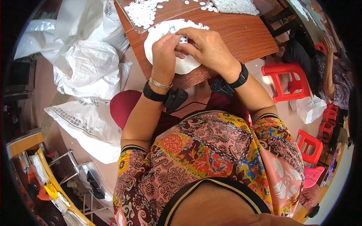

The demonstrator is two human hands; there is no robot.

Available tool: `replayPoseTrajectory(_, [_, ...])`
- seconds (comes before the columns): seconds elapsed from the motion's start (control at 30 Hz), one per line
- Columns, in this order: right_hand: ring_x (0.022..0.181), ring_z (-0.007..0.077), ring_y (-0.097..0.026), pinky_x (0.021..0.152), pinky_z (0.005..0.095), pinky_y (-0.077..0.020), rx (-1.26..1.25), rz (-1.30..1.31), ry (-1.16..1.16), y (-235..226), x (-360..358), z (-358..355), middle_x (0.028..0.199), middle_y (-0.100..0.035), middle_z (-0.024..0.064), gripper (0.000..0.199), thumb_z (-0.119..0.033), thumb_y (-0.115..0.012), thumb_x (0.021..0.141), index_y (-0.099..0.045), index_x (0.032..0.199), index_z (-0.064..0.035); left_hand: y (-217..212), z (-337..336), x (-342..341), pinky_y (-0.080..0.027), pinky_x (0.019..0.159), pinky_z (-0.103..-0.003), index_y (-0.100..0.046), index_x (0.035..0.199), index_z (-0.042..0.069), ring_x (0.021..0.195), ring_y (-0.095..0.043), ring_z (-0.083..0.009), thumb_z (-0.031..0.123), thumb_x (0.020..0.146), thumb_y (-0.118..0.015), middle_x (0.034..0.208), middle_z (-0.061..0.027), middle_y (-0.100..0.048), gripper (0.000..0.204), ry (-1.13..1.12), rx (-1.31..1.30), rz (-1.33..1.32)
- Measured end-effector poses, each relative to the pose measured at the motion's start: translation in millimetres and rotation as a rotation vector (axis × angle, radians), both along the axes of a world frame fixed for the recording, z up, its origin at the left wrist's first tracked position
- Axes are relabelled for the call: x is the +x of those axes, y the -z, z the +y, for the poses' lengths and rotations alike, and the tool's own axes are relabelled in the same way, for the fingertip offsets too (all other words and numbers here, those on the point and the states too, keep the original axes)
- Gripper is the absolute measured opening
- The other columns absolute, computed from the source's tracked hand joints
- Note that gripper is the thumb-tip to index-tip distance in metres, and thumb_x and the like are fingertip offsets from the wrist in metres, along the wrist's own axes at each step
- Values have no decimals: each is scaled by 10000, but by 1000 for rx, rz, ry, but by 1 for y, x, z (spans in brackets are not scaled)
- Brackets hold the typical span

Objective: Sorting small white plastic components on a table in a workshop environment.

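White plastic sacks [88,69] flank the brown wooden table [243,34] left, a red plastic stool [277,70] right; left hand [165,49] and right hand [209,47] pinch a small white piece [183,38] above a round white sheet [185,67].

Small white piece [183,39], dark dots on face, pinched in fingertips between left hand [166,47] and right hand [205,45]; partly covered by fingers, full outline and tilt unclear. Held above round white disc [187,68]. Disc pale, smooth toward near rim, lying on bench [245,34] by its near left corner, near rim close to bench's near edge; middle hidden under hands. Small white bits [203,26] around disc's far rim; whether on disc or just beside, cannot tell.
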State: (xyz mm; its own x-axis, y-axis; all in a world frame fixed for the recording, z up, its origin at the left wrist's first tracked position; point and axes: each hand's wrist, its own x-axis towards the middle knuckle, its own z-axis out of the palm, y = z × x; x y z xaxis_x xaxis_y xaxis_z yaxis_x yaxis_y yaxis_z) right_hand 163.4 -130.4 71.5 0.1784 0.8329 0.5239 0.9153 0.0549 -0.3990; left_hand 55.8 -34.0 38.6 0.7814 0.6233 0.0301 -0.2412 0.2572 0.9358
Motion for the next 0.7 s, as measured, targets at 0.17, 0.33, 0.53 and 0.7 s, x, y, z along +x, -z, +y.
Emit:
replayPoseTrajectory(0.17, [729, 326, -635, 625, 359, -506, -7, -9, -9, 0, 1, 1, 829, -645, 160, 222, -118, -643, 791, -623, 992, -27, 4, 2, 1, -459, 520, -213, -608, 835, -50, 558, -566, -127, 151, 876, -472, 677, -89, -613, 246, -5, -10, -42])
replayPoseTrajectory(0.33, [667, 314, -632, 574, 346, -502, -34, 10, -1, 0, 2, 0, 768, -640, 154, 175, -117, -627, 801, -632, 954, -31, 2, -2, 1, -463, 514, -217, -607, 810, -52, 548, -562, -128, 142, 871, -470, 668, -83, -598, 245, -13, -33, -55])
replayPoseTrajectory(0.53, [627, 313, -621, 552, 346, -498, 43, -10, -45, 6, 1, 1, 737, -633, 152, 161, -125, -648, 773, -649, 908, -37, 7, -4, -2, -466, 515, -217, -599, 790, -58, 543, -560, -128, 136, 870, -467, 665, -79, -589, 248, -20, -31, -62])
replayPoseTrajectory(0.7, [643, 311, -625, 554, 344, -499, 38, -32, -41, 2, 1, -1, 741, -634, 152, 168, -126, -651, 773, -648, 918, -42, 7, -5, -1, -469, 525, -221, -599, 789, -58, 545, -559, -127, 136, 873, -467, 663, -81, -590, 249, -24, -68, -78])
